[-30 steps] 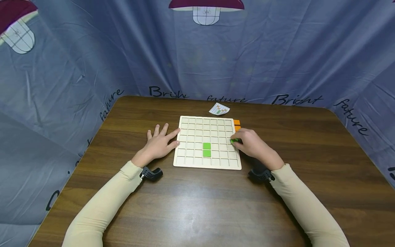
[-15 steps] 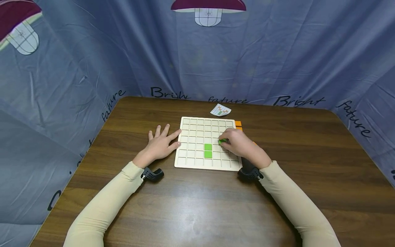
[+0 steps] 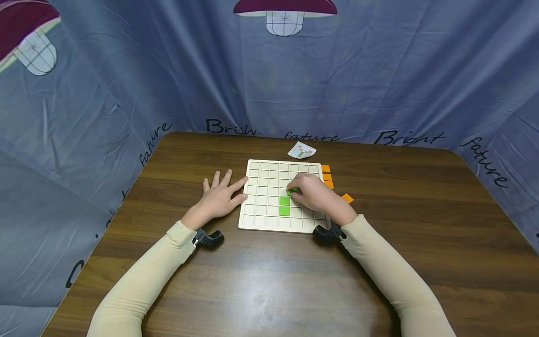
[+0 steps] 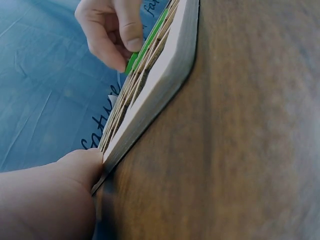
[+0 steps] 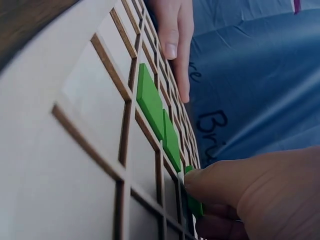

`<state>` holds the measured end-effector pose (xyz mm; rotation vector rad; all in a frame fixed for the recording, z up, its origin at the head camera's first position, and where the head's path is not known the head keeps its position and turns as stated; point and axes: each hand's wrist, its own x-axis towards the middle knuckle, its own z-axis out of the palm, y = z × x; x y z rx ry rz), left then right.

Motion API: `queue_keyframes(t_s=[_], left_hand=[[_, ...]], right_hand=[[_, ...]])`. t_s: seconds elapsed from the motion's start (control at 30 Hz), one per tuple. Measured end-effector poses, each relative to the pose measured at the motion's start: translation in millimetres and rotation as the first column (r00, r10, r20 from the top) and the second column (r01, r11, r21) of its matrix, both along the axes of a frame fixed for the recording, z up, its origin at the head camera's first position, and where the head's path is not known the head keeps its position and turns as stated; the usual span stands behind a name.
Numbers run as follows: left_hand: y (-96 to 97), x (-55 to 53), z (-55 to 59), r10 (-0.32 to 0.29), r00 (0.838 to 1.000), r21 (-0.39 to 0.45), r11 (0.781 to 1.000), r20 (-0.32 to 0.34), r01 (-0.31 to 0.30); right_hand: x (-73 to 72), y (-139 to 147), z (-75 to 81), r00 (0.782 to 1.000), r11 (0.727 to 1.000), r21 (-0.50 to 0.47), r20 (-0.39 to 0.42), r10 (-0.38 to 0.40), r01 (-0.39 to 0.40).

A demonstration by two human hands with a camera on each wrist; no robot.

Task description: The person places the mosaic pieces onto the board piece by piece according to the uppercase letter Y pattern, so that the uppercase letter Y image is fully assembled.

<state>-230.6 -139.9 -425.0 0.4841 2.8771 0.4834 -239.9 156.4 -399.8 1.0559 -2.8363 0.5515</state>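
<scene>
One green tile [image 3: 291,191], mid-frame over the grid board [image 3: 263,200] | right hand [image 3: 313,192]: fingers pinching it | left hand [image 3: 216,198]: fingers spread, touching board's left rim | I'd keep it level, squared before letting go

A curtained-off booth — blue drapes [image 3: 379,70], wooden table [image 3: 261,285].

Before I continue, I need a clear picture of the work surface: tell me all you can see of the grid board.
The grid board is pale, squarish and apparently wooden, with rounded corners, a plain border and thin raised strips forming square cells; the strips' sides look brownish. It lies flat on the table. Two green tiles sit in adjoining cells. The left hand has thumb and index fingertips at its left edge. The right hand pinches a third green tile at the board; whether that tile touches it is unclear.
</scene>
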Motion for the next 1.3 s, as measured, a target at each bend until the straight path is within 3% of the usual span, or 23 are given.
queue_keyframes(t_s=[1.3], left_hand=[[-0.2, -0.7, -0.9, 0.000, 1.000, -0.001, 1.000, -0.006, 0.000]], right_hand=[[-5.5, -20, -5.5, 0.998, 0.999, -0.024, -0.050, 0.040, -0.041]])
